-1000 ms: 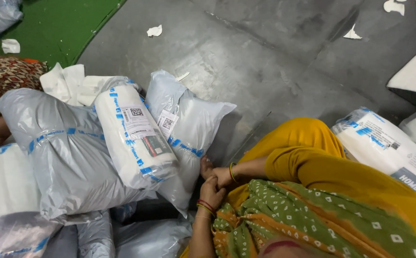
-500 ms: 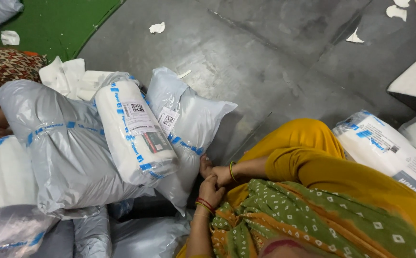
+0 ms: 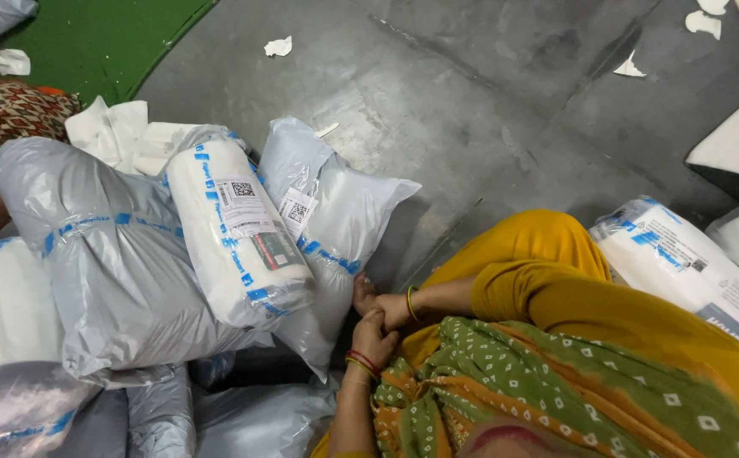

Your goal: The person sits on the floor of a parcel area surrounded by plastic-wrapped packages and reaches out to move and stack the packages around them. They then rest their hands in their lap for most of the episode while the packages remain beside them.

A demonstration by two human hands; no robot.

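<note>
My right hand (image 3: 384,307), with a gold bangle at the wrist and a yellow sleeve behind it, rests low against the white plastic parcel bag (image 3: 335,222). My left hand (image 3: 374,337), with red bangles, lies closed over the right one; neither holds a parcel. A rolled white parcel with blue tape and labels (image 3: 234,237) leans on a large grey bag (image 3: 106,254) just left of the hands. More grey bags (image 3: 251,416) lie below them.
Another person's patterned sleeve and arm (image 3: 0,127) show at the far left. White taped parcels (image 3: 683,263) lie to my right. Paper scraps (image 3: 278,46) dot the grey floor (image 3: 471,102); a green mat (image 3: 98,42) lies at top left.
My hands stay together in the same spot. Only the view has drifted slightly.
</note>
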